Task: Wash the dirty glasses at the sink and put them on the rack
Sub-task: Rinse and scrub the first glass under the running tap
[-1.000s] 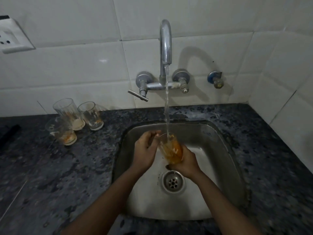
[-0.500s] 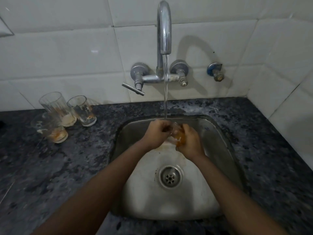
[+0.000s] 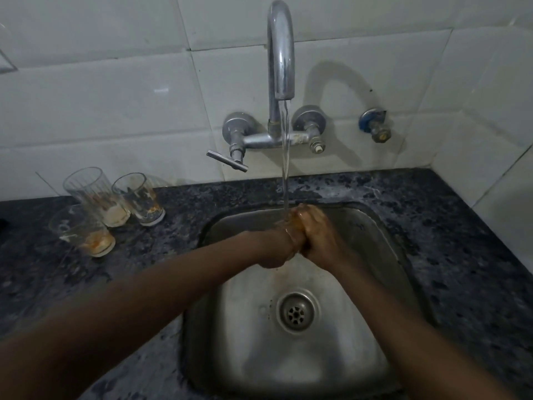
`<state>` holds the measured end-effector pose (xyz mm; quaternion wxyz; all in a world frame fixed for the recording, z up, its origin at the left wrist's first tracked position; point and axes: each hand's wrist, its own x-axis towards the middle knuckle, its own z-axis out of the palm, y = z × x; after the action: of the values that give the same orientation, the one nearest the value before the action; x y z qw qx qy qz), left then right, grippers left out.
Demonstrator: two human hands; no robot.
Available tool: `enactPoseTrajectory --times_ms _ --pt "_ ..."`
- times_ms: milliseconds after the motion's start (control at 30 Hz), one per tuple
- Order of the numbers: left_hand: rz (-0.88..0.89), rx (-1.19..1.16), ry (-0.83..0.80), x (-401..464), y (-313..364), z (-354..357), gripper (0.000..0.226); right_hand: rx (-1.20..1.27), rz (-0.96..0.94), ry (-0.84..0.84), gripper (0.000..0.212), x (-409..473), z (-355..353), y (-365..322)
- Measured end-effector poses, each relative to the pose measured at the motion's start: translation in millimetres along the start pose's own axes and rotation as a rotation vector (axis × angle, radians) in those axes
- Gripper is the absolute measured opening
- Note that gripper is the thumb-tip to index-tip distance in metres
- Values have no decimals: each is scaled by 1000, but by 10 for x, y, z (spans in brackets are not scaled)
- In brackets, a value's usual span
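Dim, faucet shadow on tiled wall, bowed edges, blurred near forearms

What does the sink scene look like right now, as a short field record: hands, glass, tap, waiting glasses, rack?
left hand: left hand wrapped round the glass, grip closed
right hand: right hand clasped on the same glass
glass in hands: glass mostly hidden, orange residue showing, held under the stream over the sink
tap: tap running, water landing on the hands
waiting glasses: three dirty glasses on the counter, left of the sink
rack: not in view
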<state>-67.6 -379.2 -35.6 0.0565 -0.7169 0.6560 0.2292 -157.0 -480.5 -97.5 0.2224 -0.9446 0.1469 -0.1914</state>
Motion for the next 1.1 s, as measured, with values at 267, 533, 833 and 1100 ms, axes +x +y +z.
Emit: enactPoseTrajectory --times_ms 267,533,833,1100 --pt "-58 -1163 4 -5 -239 183 57 -26 174 -224 66 -74 -79 -55" --pt "-342 -1626 347 -3 -227 350 32 -635 226 -203 56 -161 -105 -82" --pt "-715 -1884 470 230 89 508 32 -1033 -87 -155 32 -147 -140 -497" --pt "-528 -1635 818 180 36 448 27 720 633 -559 49 -191 -382 -265"
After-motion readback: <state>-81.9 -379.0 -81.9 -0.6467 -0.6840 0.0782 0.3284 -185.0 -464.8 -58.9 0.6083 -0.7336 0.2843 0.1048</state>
